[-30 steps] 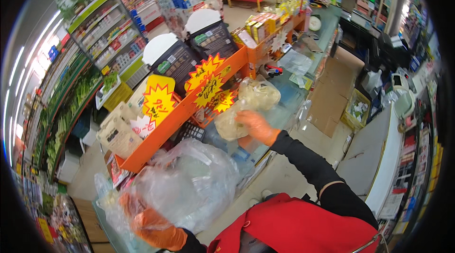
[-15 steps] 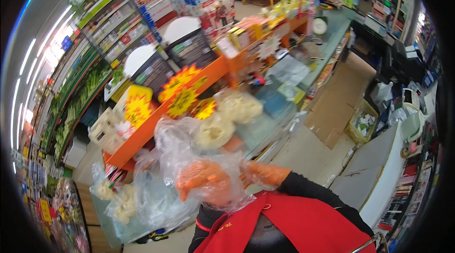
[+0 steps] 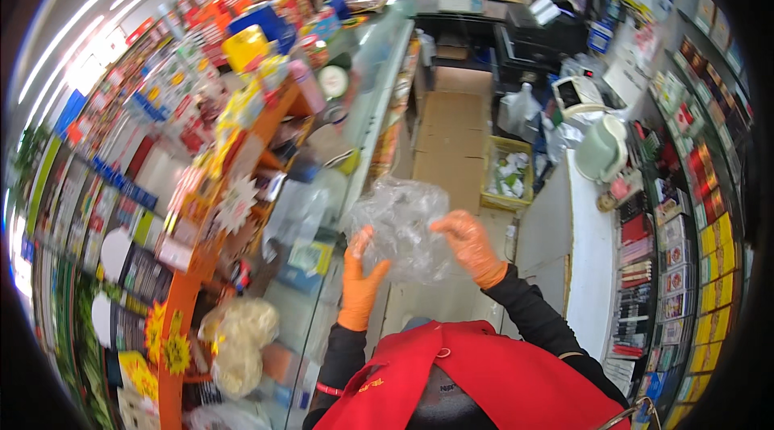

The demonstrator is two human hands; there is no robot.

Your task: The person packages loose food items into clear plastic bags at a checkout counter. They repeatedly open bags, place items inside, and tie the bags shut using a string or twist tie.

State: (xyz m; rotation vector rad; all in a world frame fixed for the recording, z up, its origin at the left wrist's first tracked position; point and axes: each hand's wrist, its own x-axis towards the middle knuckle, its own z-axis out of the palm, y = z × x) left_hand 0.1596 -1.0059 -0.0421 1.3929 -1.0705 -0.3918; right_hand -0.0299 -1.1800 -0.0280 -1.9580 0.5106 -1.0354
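At the centre of the frame a person in a red apron (image 3: 500, 361) has a crumpled clear plastic bag (image 3: 407, 224) up between two orange-gloved hands. The right hand (image 3: 472, 249) seems to pinch the bag's right edge with its fingertips. The left hand (image 3: 363, 281) is open at the bag's left edge, thumb spread from the fingers, which touch the film. I see only light through the bag, nothing inside it.

Over at lower left, bulging clear bags (image 3: 242, 357) of something pale and lumpy (what exactly, I can't make out from here) sit on the glass counter (image 3: 367, 83), against an orange rack (image 3: 189, 277). That rack runs up the left of the picture, with boxes and packets along it, blurred towards the top.

Right of centre, above the hands, a yellow basket (image 3: 506, 201) holds crumpled white and green scraps (image 3: 509, 174) beside a flat cardboard sheet (image 3: 451, 128). Further right stands a pale green tub (image 3: 601, 148), its inside hidden from me, and along the right rim shelves (image 3: 685, 269) are packed with small boxes.
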